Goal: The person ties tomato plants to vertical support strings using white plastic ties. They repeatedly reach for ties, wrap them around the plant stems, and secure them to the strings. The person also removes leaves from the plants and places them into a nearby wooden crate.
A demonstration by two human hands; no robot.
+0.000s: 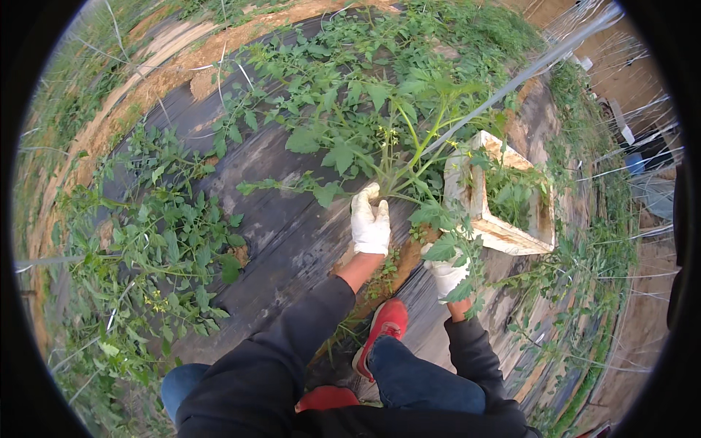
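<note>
My left hand, in a soiled white glove, reaches to the base of a tomato plant. Its thumb and forefinger are apart, with nothing visible between them; the fingertips are beside the lower stems. Yellow flowers show among the shoots. My right hand, also gloved in white, is lower and to the right, near the front of a dirty white foam box. Tomato leaves cover part of that hand, so its grip is hidden. Leafy green cuttings lie inside the box.
Black plastic mulch film covers the bed. More tomato plants sprawl at left. A pale support cord slants from the plant to the upper right. My red shoe stands by a soil gap with small weeds. Strings cross the right side.
</note>
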